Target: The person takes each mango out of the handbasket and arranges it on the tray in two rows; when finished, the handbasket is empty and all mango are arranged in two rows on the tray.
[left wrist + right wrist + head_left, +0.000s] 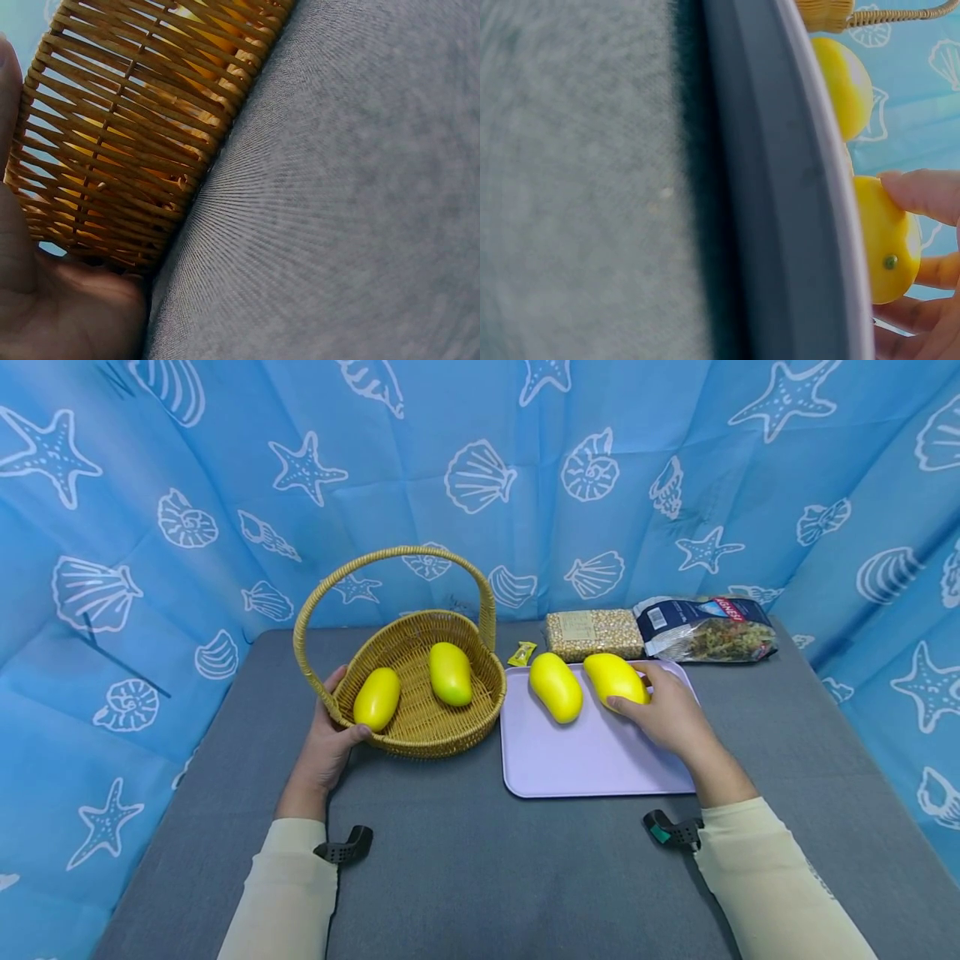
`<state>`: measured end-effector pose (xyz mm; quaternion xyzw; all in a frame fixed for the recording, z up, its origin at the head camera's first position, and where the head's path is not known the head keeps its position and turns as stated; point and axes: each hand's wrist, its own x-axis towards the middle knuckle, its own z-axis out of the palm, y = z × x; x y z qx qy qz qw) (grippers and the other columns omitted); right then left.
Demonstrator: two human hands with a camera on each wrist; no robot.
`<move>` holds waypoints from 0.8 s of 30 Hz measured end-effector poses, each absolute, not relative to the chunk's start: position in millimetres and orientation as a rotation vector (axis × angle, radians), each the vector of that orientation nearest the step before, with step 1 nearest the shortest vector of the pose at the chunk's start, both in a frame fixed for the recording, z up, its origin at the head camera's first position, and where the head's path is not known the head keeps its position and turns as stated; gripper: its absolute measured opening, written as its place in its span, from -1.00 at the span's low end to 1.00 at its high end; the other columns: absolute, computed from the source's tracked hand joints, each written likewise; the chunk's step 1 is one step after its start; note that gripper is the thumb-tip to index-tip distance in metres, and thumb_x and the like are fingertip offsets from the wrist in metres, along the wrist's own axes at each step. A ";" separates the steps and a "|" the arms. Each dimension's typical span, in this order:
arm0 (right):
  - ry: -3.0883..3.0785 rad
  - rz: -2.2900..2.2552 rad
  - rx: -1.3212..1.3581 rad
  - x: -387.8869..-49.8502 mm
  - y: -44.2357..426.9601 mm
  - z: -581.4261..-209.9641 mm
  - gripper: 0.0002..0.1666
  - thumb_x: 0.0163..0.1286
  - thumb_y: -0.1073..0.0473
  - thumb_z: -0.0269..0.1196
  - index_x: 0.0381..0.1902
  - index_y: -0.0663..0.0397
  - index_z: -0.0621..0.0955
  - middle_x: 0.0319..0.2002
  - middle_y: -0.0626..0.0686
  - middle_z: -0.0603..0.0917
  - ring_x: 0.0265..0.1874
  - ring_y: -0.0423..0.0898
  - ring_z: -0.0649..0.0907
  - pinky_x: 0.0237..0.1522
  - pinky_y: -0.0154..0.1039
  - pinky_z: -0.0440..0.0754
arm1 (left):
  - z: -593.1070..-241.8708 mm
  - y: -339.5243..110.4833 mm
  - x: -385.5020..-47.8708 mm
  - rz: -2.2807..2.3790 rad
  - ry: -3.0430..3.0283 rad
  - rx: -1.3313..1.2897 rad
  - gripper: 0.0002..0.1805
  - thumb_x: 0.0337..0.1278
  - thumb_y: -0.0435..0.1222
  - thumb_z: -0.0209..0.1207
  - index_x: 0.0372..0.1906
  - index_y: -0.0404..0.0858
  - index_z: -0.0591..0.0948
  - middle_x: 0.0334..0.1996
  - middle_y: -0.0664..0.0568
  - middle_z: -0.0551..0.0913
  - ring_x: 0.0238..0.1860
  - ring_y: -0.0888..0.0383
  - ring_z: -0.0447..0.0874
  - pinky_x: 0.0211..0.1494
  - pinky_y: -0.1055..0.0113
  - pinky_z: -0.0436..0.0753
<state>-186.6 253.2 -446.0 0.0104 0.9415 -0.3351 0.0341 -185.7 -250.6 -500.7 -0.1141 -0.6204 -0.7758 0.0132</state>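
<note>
At the left of the head view my left hand (327, 752) grips the side of a wicker basket (431, 745), thumb over its rim. Two yellow mangoes lie inside: one mango (377, 700) near that thumb, another mango (451, 674) farther right with a greenish end. My right hand (670, 708) holds a yellow mango (611, 677) over the lilac tray (592, 768), thumb on one side and fingers on the other. The right wrist view shows this mango's stem end (890, 262). Just left of it, another mango (556, 687) lies on the tray.
Behind the tray sit a bag of pale kernels (596, 635) and a pasta bag (708, 628). A small yellow wrapped candy (522, 653) lies between basket and tray. The basket's tall handle (390, 553) arches upward. A blue curtain (480, 527) closes off the back.
</note>
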 end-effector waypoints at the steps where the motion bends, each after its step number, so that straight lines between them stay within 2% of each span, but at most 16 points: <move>1: 2.894 -1.029 0.032 -186.6 253.4 -446.1 -0.05 0.55 -0.05 0.43 0.61 0.40 0.31 0.45 0.51 0.42 0.36 0.50 0.45 0.33 0.47 0.42 | -501.1 -250.7 -185.8 -2.417 -1.932 -0.358 0.09 0.35 -0.52 0.44 0.77 -0.05 0.06 0.69 -0.16 0.12 0.54 -0.04 0.25 0.45 0.29 0.41; 10: 2.886 -1.034 0.027 -186.5 253.7 -444.5 0.01 0.56 -0.12 0.40 0.63 0.40 0.25 0.47 0.52 0.39 0.37 0.49 0.44 0.33 0.47 0.40 | -502.6 -251.1 -186.8 -2.421 -1.926 -0.366 0.10 0.36 -0.50 0.44 0.78 -0.08 0.04 0.69 -0.15 0.11 0.54 -0.03 0.26 0.44 0.28 0.42; 18: 2.872 -1.175 0.037 -183.6 257.4 -433.7 0.06 0.66 -0.29 0.22 0.69 0.39 0.16 0.45 0.53 0.36 0.35 0.51 0.46 0.28 0.46 0.47 | -502.7 -251.5 -186.5 -2.417 -1.932 -0.370 0.09 0.37 -0.52 0.42 0.78 -0.08 0.04 0.69 -0.15 0.13 0.54 -0.04 0.26 0.45 0.28 0.41; 24: 2.929 -1.384 -0.037 -175.5 255.1 -420.3 -0.04 0.71 -0.27 0.16 0.69 0.31 0.23 0.51 0.48 0.35 0.39 0.51 0.44 0.26 0.51 0.47 | -503.2 -251.8 -186.6 -2.411 -1.942 -0.363 0.08 0.37 -0.53 0.42 0.78 -0.07 0.04 0.69 -0.14 0.12 0.54 -0.04 0.25 0.45 0.29 0.41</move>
